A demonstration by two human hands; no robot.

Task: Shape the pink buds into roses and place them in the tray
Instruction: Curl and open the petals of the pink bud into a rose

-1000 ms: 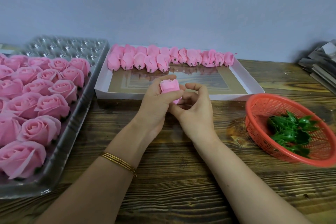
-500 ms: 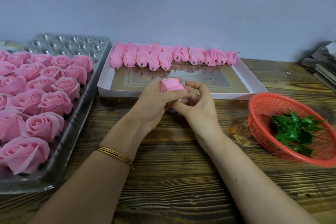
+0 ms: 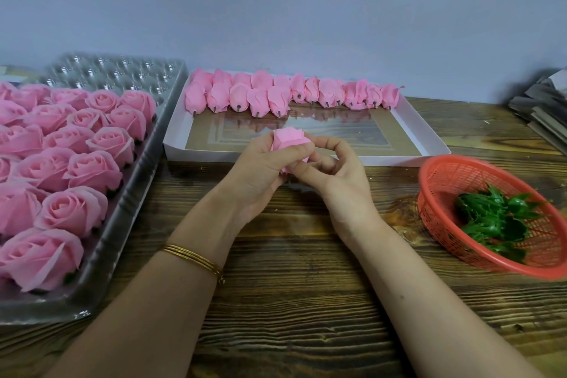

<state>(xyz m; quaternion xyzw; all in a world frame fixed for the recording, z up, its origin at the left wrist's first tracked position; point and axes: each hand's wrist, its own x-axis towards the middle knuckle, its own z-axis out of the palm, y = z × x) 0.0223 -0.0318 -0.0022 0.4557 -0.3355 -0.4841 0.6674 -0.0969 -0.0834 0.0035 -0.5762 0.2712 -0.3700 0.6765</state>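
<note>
We hold one pink bud [image 3: 288, 139] in the air above the table [image 3: 306, 301], just in front of the white box [image 3: 429, 139]. The fingers [image 3: 294, 152] of our left hand [image 3: 260, 169] are curled round it, with the thumb across its front. Our right hand [image 3: 340, 181] is bent too, and it pinches the bud low on its right side. More buds [image 3: 276, 95] lie in a row at the far side of the box. The plastic tray [image 3: 129, 209] on the left carries opened roses [image 3: 73, 212]. On the right, a red basket [image 3: 435, 181] holds green leaves [image 3: 491, 218].
</note>
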